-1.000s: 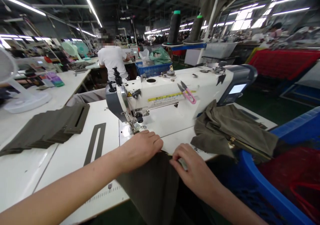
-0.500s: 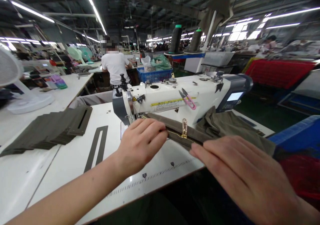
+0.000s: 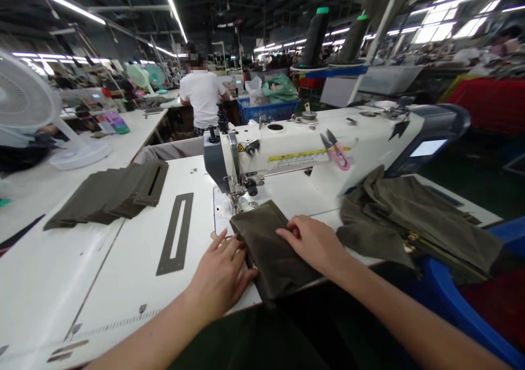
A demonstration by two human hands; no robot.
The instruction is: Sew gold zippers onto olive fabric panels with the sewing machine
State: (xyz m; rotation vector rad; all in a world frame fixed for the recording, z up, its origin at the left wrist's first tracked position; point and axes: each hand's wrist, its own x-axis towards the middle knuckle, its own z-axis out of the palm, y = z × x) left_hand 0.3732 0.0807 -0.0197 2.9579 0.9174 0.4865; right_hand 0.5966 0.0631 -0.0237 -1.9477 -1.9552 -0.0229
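An olive fabric piece (image 3: pixel 266 238) lies flat on the white sewing table (image 3: pixel 123 271), its far end under the needle of the white sewing machine (image 3: pixel 295 145). My left hand (image 3: pixel 221 271) rests on the table at the piece's left edge, fingers spread and touching the edge. My right hand (image 3: pixel 311 241) lies flat on top of the fabric's right side, fingers stretched toward the middle.
A pile of olive garments (image 3: pixel 410 217) sits at the right, over a blue bin (image 3: pixel 463 310). A stack of olive facings (image 3: pixel 110 195) and one single slotted strip (image 3: pixel 176 233) lie to the left. Pink thread snips (image 3: pixel 336 151) rest on the machine. A person in white sits ahead.
Half a second ago both hands held a zippered olive strip raised near the machine. Now a flat olive piece lies under the needle with both hands laid on it.
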